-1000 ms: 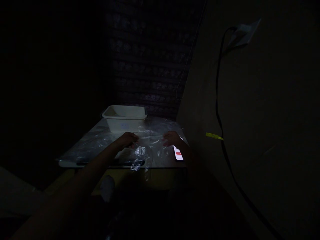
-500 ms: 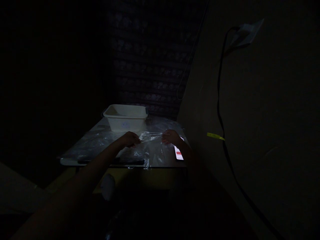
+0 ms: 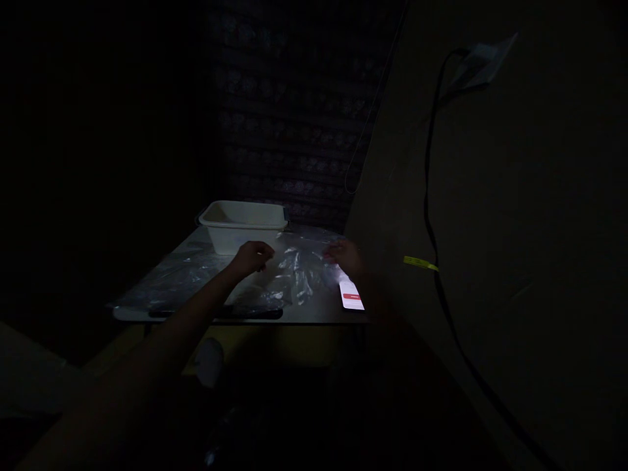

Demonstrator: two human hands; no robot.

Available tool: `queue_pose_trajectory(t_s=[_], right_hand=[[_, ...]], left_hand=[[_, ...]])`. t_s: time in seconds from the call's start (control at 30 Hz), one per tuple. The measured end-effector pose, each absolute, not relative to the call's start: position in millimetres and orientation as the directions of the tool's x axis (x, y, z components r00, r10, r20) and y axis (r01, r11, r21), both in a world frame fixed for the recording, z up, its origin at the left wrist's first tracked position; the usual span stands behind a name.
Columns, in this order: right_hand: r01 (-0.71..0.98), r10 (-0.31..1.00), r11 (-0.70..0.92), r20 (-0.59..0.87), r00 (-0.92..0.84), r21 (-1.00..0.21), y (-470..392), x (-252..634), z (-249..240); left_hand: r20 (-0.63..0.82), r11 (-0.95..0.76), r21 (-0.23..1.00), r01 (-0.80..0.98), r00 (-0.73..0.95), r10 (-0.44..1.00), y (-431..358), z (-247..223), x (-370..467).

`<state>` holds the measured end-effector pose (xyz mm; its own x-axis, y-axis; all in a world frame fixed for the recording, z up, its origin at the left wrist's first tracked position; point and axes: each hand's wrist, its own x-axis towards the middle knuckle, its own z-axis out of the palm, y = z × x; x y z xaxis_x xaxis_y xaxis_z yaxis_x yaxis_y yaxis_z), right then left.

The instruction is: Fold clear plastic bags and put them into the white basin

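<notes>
Clear plastic film (image 3: 301, 268) hangs and spreads between my two hands over the table (image 3: 318, 314). My left hand (image 3: 255, 256) pinches its left side, just in front of the pale tub. The film's right side is in the fingers of my right hand (image 3: 345, 256), which are slightly blurred. More clear plastic (image 3: 181, 275) lies crumpled on the left half of the table. Below my right hand rests a phone (image 3: 351, 296) with a lit screen.
A pale rectangular tub (image 3: 240, 235) stands at the back left of the table. Along the front edge lies a dark flat strip (image 3: 255, 314). On the right wall a black cable (image 3: 429, 196) with a yellow tag (image 3: 420, 263) hangs from a socket.
Both hands have risen a little, and the film between them now spreads wider and higher. More of the phone's screen shows. The view has shifted slightly.
</notes>
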<state>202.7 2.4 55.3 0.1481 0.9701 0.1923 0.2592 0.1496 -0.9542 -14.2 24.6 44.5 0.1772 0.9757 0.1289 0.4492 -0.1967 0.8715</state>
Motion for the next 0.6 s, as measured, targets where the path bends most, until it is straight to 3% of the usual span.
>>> queue_pose_trajectory(t_s=[0.13,0.23,0.3,0.37,0.47,0.6], right_hand=[[0.367,0.846,0.410,0.499,0.190,-0.835,-14,207,81],[0.454,0.790,0.497,0.602,0.115,-0.739,-25,212,77],[0.548,0.774,0.531,0.633,-0.003,-0.647,-30,214,64],[0.640,0.756,0.568,0.635,-0.157,-0.517,-32,214,47],[0.718,0.751,0.613,0.527,-0.399,-0.330,-34,212,23],[0.776,0.796,0.592,0.305,-0.522,-0.217,-34,211,5]], left_hand=[[0.417,-0.410,0.870,0.273,0.034,0.908,16,67,-8],[0.490,-0.454,0.816,0.359,-0.012,0.872,11,72,-13],[0.492,-0.468,0.787,0.402,0.048,0.869,10,66,-21],[0.449,-0.463,0.775,0.431,0.139,0.882,10,54,-31],[0.359,-0.464,0.733,0.498,0.297,0.885,9,33,-44],[0.177,-0.488,0.584,0.648,0.485,0.856,3,13,-56]])
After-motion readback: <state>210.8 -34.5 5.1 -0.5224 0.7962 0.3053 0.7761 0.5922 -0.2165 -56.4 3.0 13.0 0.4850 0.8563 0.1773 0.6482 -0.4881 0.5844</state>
